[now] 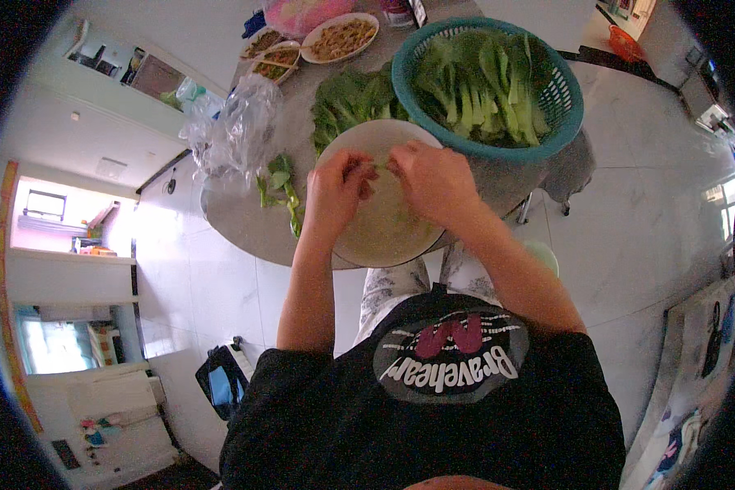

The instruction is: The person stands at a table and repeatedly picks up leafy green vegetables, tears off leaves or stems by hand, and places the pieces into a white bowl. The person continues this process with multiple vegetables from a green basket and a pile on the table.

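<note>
Both my hands are over a large pale bowl (353,140) at the near edge of the table. My left hand (339,192) has its fingers curled in a pinch above the left side of the bowl. Opposite it, my right hand (434,181) is closed too, thumb and fingertips pressed together. Between the fingertips shows a small light-green piece of vegetable (380,164), largely hidden by the fingers. Inside, the bowl looks pale and cloudy with faint green tints; its contents are unclear. Leafy greens (347,106) lie on the table just beyond the bowl.
A teal plastic basket (576,102) heaped with leafy green stalks stands at the right. Left of the bowl lie loose green trimmings (283,184) and a crumpled clear plastic bag (241,122). Plates of food (343,38) sit at the back of the grey table (249,233).
</note>
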Demonstrator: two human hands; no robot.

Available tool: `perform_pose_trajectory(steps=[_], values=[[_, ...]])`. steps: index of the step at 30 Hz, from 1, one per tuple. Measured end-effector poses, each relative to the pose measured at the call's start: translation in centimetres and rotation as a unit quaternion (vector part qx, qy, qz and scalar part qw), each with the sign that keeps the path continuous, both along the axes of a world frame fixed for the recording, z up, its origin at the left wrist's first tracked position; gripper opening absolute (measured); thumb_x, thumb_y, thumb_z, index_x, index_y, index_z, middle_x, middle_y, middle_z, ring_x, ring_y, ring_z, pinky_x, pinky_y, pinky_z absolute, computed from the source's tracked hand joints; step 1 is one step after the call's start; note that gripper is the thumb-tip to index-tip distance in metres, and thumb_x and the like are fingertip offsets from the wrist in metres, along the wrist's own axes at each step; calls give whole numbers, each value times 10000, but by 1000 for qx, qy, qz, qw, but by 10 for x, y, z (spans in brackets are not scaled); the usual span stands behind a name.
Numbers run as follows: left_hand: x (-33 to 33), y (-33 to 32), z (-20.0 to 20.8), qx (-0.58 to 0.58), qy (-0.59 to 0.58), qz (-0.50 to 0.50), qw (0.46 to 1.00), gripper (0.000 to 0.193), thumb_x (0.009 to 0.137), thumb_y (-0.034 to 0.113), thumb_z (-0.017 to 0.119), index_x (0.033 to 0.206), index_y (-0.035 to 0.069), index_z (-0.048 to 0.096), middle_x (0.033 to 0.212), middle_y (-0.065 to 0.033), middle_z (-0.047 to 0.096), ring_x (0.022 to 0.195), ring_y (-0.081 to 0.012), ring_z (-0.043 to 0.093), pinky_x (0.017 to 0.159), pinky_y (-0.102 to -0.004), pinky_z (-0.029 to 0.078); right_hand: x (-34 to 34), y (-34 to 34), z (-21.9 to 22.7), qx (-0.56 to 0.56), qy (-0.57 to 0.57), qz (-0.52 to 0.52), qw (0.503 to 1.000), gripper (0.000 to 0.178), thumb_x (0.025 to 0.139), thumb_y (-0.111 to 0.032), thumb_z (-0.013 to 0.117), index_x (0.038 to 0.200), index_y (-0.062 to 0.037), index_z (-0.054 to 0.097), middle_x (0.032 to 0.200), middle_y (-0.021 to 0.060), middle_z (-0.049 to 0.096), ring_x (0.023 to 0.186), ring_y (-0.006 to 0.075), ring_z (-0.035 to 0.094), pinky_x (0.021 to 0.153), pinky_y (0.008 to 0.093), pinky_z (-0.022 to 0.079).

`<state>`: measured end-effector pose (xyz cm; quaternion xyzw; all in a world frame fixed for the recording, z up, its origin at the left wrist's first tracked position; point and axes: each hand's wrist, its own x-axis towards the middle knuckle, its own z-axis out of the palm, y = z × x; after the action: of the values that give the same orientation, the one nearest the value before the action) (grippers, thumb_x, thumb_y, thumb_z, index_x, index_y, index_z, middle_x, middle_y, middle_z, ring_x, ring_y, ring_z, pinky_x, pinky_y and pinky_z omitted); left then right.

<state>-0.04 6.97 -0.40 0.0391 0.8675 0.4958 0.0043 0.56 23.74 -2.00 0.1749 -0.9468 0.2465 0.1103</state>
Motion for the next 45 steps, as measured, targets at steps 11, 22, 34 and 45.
perform_pose_trajectory(steps=[11,22,34,45], values=[[-10,-14,-14,40,25,-17,999,147,900,124,576,938,-5,636,718,-61,632,620,-109,583,570,-250,469,-2,1,7,79,-26,33,996,292,759,-152,612,1045,-144,551,824,127,668,767,342,659,611,474,517],[-12,-13,-22,67,54,0,996,104,883,96,557,900,6,606,712,-101,629,586,-177,617,548,-313,486,-11,3,-4,66,5,52,996,240,800,-155,557,1036,-169,598,821,122,672,744,339,663,593,478,523],[-10,-12,-33,-532,72,-128,834,176,826,170,516,870,92,668,844,-174,668,805,-361,657,699,-474,523,-10,-2,-7,221,12,67,973,183,791,-111,552,949,-93,643,783,136,671,746,315,675,597,455,544],[-7,-15,-24,-125,225,-47,965,169,854,103,542,970,43,650,875,-160,671,758,-326,657,670,-417,509,-9,0,-10,19,25,-16,999,317,886,-188,543,1202,-199,570,1004,121,654,868,327,635,722,447,507]])
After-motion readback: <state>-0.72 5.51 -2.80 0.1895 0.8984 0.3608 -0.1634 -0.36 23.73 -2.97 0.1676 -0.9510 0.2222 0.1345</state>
